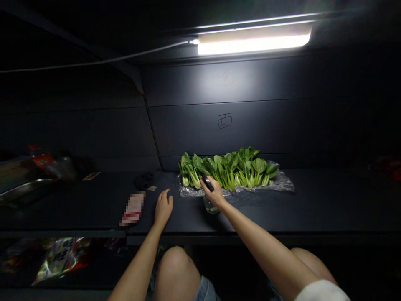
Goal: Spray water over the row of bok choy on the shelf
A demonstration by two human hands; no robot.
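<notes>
Greens (233,172) are partly hidden by the right hand (215,193), fingers clamped on a spray bottle (211,207). The left hand (163,207), fingers parted, is held near a card (152,188).

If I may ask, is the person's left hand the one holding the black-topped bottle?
No, the right hand grips the black-topped bottle, while the left hand is apart from it, off to one side.

Two hands (163,207) (214,193), one spray bottle (211,206)
</notes>
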